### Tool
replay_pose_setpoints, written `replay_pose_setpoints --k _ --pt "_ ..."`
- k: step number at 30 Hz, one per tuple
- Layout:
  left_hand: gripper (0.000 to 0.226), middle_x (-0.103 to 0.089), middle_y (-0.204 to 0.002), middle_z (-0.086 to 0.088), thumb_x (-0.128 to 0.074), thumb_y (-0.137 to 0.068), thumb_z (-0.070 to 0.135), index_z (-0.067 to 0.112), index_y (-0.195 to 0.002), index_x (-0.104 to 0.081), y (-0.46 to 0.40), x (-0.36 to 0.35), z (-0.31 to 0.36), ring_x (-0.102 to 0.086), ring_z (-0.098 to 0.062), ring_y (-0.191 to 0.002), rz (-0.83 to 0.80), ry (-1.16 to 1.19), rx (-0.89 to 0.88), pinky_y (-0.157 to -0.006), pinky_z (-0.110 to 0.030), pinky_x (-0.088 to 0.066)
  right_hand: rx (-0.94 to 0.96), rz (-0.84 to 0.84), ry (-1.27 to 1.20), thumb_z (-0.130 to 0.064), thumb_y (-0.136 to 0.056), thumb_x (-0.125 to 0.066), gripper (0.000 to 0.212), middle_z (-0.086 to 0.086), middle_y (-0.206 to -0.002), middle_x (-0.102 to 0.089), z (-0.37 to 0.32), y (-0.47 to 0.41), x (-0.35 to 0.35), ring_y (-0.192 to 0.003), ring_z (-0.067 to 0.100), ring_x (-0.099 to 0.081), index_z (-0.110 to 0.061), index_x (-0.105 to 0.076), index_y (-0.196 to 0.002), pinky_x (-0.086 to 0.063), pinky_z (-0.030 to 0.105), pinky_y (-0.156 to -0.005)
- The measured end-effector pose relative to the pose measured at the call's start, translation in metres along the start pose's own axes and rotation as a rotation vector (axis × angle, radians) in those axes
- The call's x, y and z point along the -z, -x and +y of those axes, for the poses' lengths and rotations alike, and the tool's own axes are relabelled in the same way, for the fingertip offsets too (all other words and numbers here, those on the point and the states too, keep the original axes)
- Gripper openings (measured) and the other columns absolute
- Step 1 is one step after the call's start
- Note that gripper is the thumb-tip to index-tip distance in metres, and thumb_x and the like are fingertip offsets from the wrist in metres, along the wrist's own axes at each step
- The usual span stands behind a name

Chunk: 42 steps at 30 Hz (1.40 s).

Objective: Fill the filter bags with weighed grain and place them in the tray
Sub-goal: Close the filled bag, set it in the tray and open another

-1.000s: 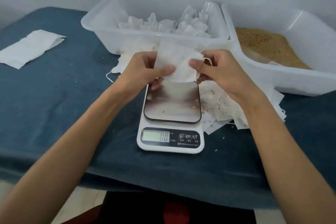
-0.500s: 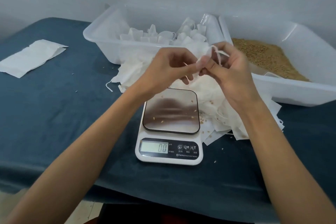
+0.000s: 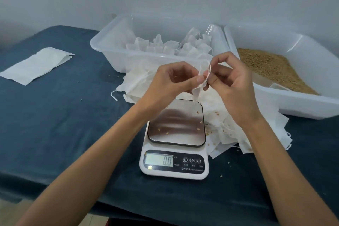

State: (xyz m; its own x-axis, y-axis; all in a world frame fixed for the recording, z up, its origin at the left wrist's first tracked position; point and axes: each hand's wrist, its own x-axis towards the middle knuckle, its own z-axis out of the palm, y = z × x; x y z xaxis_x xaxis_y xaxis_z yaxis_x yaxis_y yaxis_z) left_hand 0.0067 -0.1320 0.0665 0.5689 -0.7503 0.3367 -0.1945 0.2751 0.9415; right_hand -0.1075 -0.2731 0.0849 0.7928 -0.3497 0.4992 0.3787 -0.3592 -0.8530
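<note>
1. Nearest me, the white digital kitchen scale with its steel plate (image 3: pixel 175 135) reads zero; only stray kernels lie on it, so nothing is weighed for this bag yet.
2. Above the plate, my left hand (image 3: pixel 170 80) and right hand (image 3: pixel 230 79) meet. Both pinch one empty white paper filter bag with a drawstring (image 3: pixel 200 82) between thumb and fingertips, the other fingers loosely curled (I judge I am working its mouth open).
3. Under and behind my hands lies the loose heap of flat empty white filter bags (image 3: pixel 227 121), spreading right of the scale on the dark blue tablecloth (image 3: pixel 64 115): plenty left to fill.
4. Farther back on the left, the clear plastic tray (image 3: pixel 110 42) already holds many filled, tied bags (image 3: pixel 172 47), so the job is well underway.
5. Far right, the clear plastic tub of brown grain (image 3: pixel 269 68) is still well stocked.
6. Far left, a separate flat stack of white bags (image 3: pixel 36 64) lies untouched.
</note>
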Motion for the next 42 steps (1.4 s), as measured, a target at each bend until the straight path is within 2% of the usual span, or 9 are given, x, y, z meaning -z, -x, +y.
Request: replay_pose_setpoints --k 4,9,14,17,20,26,29,35,42 --pt "0.008 -0.073 -0.078 -0.003 -0.071 -0.095 0.000 0.003 -0.087 -0.070 -0.003 0.004 0.000 -0.067 -0.016 -0.070 0.080 0.100 0.024 -0.068 -0.024 -0.055 0.013 0.015 0.093 -0.002 -0.097 -0.063 0.007 0.014 -0.078 -0.066 0.004 0.000 -0.003 -0.070 0.018 -0.063 -0.007 -0.059 -0.096 -0.053 0.026 -0.069" --pt "0.007 -0.065 -0.075 -0.011 -0.070 -0.095 -0.001 -0.001 -0.088 -0.069 -0.004 0.002 -0.002 -0.059 -0.022 -0.070 0.165 0.103 -0.011 -0.068 -0.030 -0.054 0.067 0.051 0.403 -0.006 -0.097 -0.060 0.021 -0.009 -0.091 -0.072 0.010 0.003 -0.007 -0.087 0.011 -0.068 -0.018 -0.077 -0.101 -0.054 0.024 -0.078" --pt "0.018 -0.073 -0.087 -0.012 -0.061 -0.103 0.007 -0.003 -0.100 -0.076 0.000 0.000 -0.001 -0.064 -0.021 -0.082 0.102 0.053 -0.036 -0.078 -0.034 -0.057 -0.083 0.042 0.183 -0.028 -0.098 -0.067 0.015 -0.013 -0.080 -0.070 0.005 0.001 -0.009 -0.074 0.005 -0.063 -0.021 -0.076 -0.089 -0.048 0.017 -0.071" --pt "0.014 -0.073 -0.103 -0.007 -0.066 -0.100 0.010 0.005 -0.111 -0.074 -0.002 0.004 0.000 -0.066 -0.016 -0.092 0.257 -0.041 -0.049 -0.080 -0.032 -0.059 -0.167 0.138 -0.005 -0.018 -0.091 -0.075 0.007 0.001 -0.083 -0.072 0.002 -0.003 -0.001 -0.074 0.013 -0.063 -0.014 -0.079 -0.087 -0.052 0.026 -0.074" --pt "0.036 -0.072 -0.123 -0.005 -0.073 -0.096 0.021 0.017 -0.131 -0.065 -0.005 0.008 0.001 -0.070 -0.017 -0.104 0.257 -0.017 0.095 -0.082 -0.031 -0.057 -0.237 0.136 -0.175 -0.013 -0.094 -0.070 0.012 0.014 -0.088 -0.069 0.000 -0.004 0.004 -0.084 0.021 -0.063 -0.013 -0.080 -0.086 -0.054 0.027 -0.076" --pt "0.022 -0.078 -0.094 -0.007 -0.075 -0.090 -0.002 -0.004 -0.111 -0.073 -0.002 0.005 -0.003 -0.072 -0.014 -0.080 0.200 0.023 0.069 -0.069 -0.020 -0.055 -0.009 0.234 0.422 -0.043 -0.090 -0.074 0.035 0.002 -0.092 -0.059 0.009 0.001 -0.001 -0.071 0.012 -0.052 -0.011 -0.067 -0.078 -0.042 0.020 -0.072" --pt "0.026 -0.076 -0.094 -0.004 -0.076 -0.089 -0.003 -0.004 -0.114 -0.071 -0.003 0.004 -0.001 -0.072 -0.013 -0.081 0.212 0.006 0.062 -0.070 -0.021 -0.056 0.172 0.338 0.575 -0.027 -0.087 -0.080 0.025 0.001 -0.098 -0.054 0.009 0.002 -0.002 -0.063 0.010 -0.043 -0.011 -0.064 -0.077 -0.037 0.015 -0.067" --pt "0.050 -0.078 -0.096 -0.007 -0.073 -0.093 -0.003 0.017 -0.135 -0.056 -0.002 0.003 -0.001 -0.075 -0.018 -0.084 0.286 0.057 -0.034 -0.072 -0.023 -0.058 0.114 0.319 0.399 -0.025 -0.097 -0.071 0.028 0.004 -0.065 -0.061 0.009 0.002 -0.001 -0.055 0.027 -0.052 -0.006 -0.065 -0.077 -0.044 0.043 -0.052" --pt "0.023 -0.067 -0.078 0.001 -0.062 -0.096 -0.009 0.010 -0.097 -0.076 -0.004 0.005 -0.005 -0.054 -0.013 -0.073 0.314 -0.066 -0.074 -0.072 -0.022 -0.045 0.088 0.369 0.426 -0.019 -0.090 -0.078 0.010 -0.011 -0.092 -0.060 0.009 0.003 0.003 -0.051 0.019 -0.047 -0.014 -0.070 -0.087 -0.039 0.020 -0.057"
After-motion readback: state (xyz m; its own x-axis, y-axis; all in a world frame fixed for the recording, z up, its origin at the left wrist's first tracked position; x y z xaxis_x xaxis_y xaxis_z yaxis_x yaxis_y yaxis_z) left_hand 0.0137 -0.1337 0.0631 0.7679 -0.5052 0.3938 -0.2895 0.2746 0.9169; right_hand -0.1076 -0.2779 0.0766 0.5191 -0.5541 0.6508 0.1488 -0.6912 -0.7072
